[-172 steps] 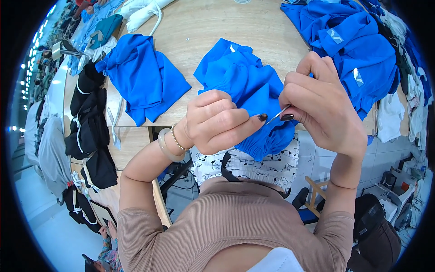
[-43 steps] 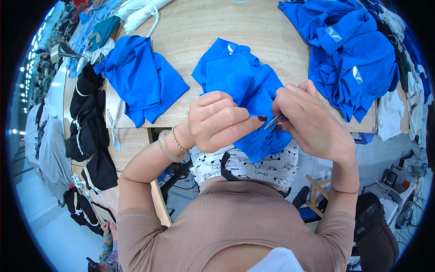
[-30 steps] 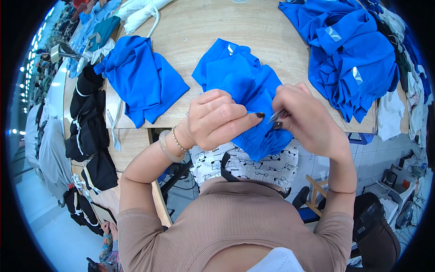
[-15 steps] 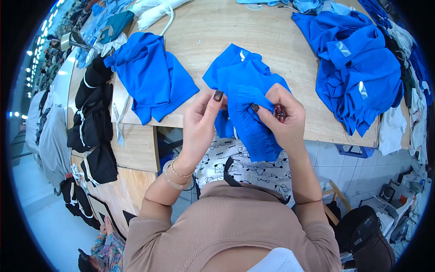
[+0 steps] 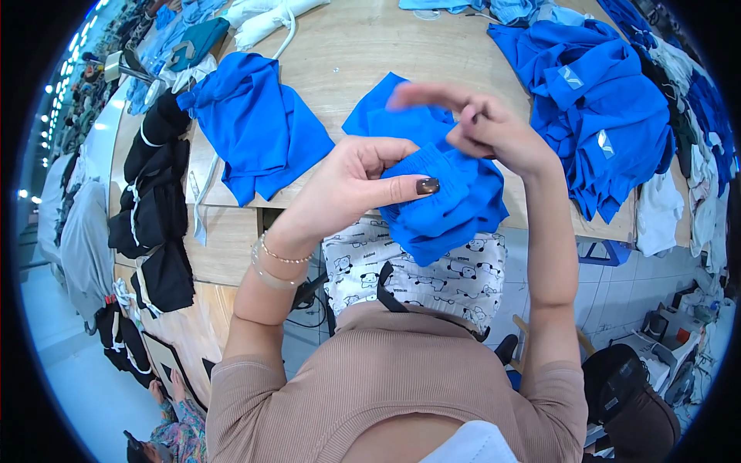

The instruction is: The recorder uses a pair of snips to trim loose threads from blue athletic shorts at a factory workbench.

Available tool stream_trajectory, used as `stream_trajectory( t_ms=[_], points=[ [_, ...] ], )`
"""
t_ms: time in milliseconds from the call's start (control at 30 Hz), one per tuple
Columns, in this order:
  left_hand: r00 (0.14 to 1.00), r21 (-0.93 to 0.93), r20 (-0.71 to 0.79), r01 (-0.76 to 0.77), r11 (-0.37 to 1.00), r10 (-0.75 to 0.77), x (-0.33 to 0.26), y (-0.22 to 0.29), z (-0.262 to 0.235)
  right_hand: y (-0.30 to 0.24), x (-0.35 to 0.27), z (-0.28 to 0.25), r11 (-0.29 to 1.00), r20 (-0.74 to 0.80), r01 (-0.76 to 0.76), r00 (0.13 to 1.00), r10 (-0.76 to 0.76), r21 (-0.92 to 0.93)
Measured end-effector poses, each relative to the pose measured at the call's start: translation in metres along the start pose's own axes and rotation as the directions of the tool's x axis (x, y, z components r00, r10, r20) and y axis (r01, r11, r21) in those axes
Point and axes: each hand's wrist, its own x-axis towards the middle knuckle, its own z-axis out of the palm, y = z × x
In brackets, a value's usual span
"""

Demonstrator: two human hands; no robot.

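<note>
A bright blue garment (image 5: 451, 212) lies at the near edge of the wooden table (image 5: 363, 46) and hangs over my lap. My left hand (image 5: 347, 185) grips its ribbed band, thumb on top of the fabric. Just beyond it, my right hand (image 5: 482, 127) pinches the upper part of the same garment, its index finger stretched out to the left. I cannot tell whether the right hand also holds a small tool.
A heap of blue garments (image 5: 255, 127) lies on the table to the left, and a bigger blue pile (image 5: 610, 100) to the right. Black garments (image 5: 154, 208) hang off the left edge. White pieces (image 5: 656, 216) hang at the right edge.
Both hands have moved away from my chest onto the blue garment and raised its band. The small metal tool seen in my right hand earlier no longer shows.
</note>
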Motion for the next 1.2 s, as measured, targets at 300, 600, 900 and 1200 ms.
stream_trajectory(
  t_ms=[300, 600, 900, 1200],
  points=[
    [0.989, 0.319, 0.147, -0.042, 0.947, -0.005, 0.005, 0.060, -0.025, -0.040, -0.007, 0.003, 0.978, 0.004, 0.077, 0.997, -0.077, -0.196],
    [0.949, 0.548, 0.309, -0.121, 0.827, -0.066, 0.029, 0.093, -0.008, -0.064, -0.014, 0.016, 0.963, -0.029, -0.253, 0.967, 0.252, -0.087],
    [0.932, 0.574, 0.196, 0.142, 0.806, -0.305, 0.029, 0.062, -0.011, -0.047, -0.030, 0.015, 0.990, -0.277, -0.068, 0.960, 0.032, -0.122],
    [0.911, 0.481, 0.264, -0.410, 0.775, 0.318, 0.028, 0.009, -0.020, 0.005, -0.023, 0.013, 0.999, -0.353, 0.013, 0.936, 0.000, 0.035]
  ],
)
